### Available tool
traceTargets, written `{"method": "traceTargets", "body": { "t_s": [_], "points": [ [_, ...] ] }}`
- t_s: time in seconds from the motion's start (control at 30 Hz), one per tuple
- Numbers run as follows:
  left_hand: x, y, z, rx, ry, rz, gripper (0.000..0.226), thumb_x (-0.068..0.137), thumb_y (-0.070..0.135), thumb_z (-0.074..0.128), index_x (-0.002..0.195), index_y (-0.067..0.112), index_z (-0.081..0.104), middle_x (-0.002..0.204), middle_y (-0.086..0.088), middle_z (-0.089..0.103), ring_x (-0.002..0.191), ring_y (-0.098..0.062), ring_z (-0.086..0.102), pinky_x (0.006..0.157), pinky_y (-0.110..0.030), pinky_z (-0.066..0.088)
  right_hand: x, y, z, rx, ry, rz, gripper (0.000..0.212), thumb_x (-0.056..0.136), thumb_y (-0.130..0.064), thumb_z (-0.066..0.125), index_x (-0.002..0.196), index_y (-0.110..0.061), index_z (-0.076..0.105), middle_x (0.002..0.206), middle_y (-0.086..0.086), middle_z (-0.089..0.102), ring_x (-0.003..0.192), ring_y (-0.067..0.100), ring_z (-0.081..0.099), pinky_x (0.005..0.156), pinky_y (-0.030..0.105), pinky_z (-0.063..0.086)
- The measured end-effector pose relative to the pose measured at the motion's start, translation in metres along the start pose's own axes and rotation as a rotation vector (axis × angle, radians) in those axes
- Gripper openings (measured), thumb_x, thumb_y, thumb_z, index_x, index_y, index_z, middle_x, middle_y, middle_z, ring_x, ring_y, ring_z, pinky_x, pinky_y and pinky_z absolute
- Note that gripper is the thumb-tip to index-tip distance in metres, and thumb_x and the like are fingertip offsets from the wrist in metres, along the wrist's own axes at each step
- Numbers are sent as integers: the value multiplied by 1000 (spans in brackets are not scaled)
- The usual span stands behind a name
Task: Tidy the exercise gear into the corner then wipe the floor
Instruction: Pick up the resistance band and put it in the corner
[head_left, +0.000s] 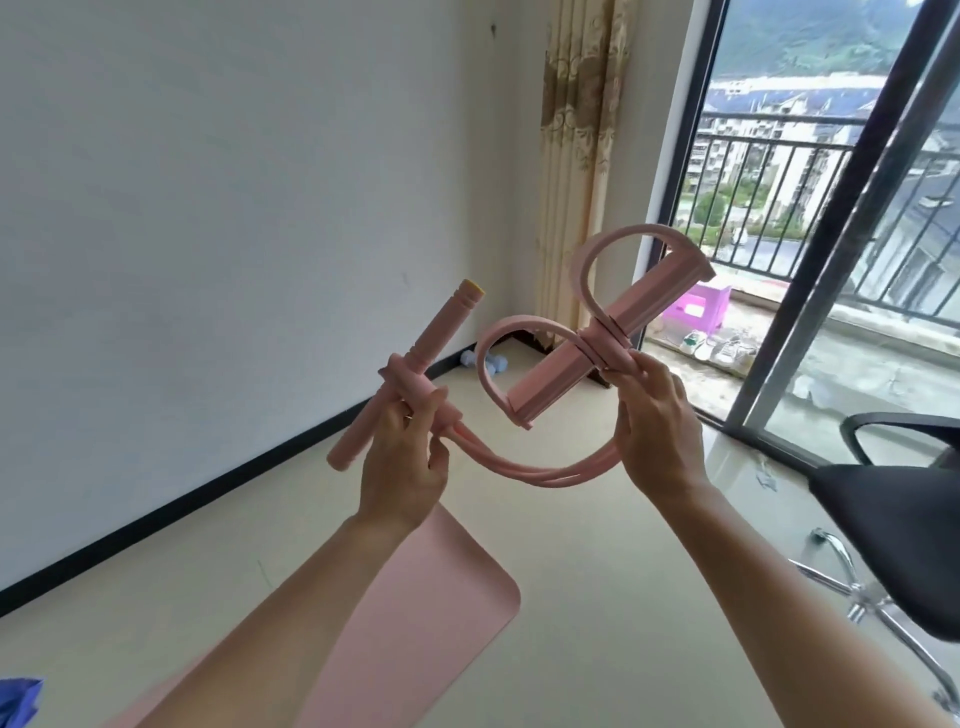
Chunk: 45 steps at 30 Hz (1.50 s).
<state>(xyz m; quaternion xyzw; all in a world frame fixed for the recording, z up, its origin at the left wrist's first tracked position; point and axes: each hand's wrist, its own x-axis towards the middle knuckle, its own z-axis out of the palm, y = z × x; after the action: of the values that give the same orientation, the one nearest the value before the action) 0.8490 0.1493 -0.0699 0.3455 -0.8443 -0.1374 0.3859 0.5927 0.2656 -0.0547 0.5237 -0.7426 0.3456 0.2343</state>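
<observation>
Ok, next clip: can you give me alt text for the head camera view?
Two bare hands hold up a pink pedal resistance band: the left hand grips its handle bar, the right hand its foot-pedal end. Below lies a pink mat on the pale floor, with blue dumbbells in the far corner.

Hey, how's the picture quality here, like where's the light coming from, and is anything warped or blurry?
Head view: daylight enters through the balcony door on the right, throwing glare on the floor beside it; the wide lens bows the door frame and baseboard; the pink pedal puller, held by the left hand and right hand, is fairly sharp, while the blue dumbbells in the corner look soft.
</observation>
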Motion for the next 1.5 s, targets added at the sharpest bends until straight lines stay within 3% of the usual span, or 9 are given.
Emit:
{"method": "traceTargets", "body": {
  "t_s": [0.3,0.47,0.63,0.77,0.9,1.0,1.1,1.27,1.5],
  "points": [
    [179,-59,153,239,96,66,63,84,3,70,141,21,51,116,-15,55,105,-30,58,74,-39,57,134,137,150,-7,-118,-44,42,85,9,65,119,-14,67,128,9,56,103,38,58,58,45,55],
    [313,-82,215,378,166,107,44,86,14,71,129,20,64,92,-13,61,79,-29,63,57,-41,58,252,208,216,-56,-190,-81,51,75,15,68,118,-13,69,125,12,58,97,40,59,62,48,57],
    [426,-106,270,546,216,156,42,79,9,77,119,20,69,78,-8,56,63,-25,55,45,-32,46,352,271,285,-6,-157,-80,42,84,8,66,119,-15,69,126,10,57,103,39,58,64,48,57],
    [504,-149,338,687,227,162,37,77,7,76,111,19,68,87,-11,53,76,-30,53,59,-38,42,420,331,379,34,-192,-74,43,84,10,63,118,-16,68,127,8,54,102,38,59,70,50,58],
    [584,-204,414,710,168,109,18,86,14,66,104,18,67,116,-6,62,105,-34,56,71,-41,41,492,388,481,73,-272,-123,47,78,10,63,117,-16,70,126,9,57,101,36,58,71,45,56],
    [642,-237,458,729,79,50,17,88,14,60,101,22,67,109,7,66,103,-28,58,71,-37,37,560,422,552,90,-378,-175,47,76,8,62,115,-16,70,125,8,58,103,36,59,71,43,56],
    [695,-261,482,767,39,-29,20,85,15,55,99,24,67,100,8,65,98,-26,56,71,-36,35,630,432,615,113,-464,-233,47,76,6,63,116,-18,70,124,8,58,101,35,59,72,41,56],
    [761,-316,507,816,7,-137,32,75,8,72,105,18,69,97,0,64,95,-30,56,75,-40,38,718,413,724,177,-560,-384,47,73,7,64,113,-17,71,120,10,61,99,36,60,66,39,54],
    [821,-462,571,835,-174,-316,29,80,16,70,108,20,66,92,-1,60,93,-28,54,71,-38,33,785,384,920,140,-703,-601,51,63,14,69,105,-16,73,116,6,64,97,34,63,61,38,55]
  ]
}}
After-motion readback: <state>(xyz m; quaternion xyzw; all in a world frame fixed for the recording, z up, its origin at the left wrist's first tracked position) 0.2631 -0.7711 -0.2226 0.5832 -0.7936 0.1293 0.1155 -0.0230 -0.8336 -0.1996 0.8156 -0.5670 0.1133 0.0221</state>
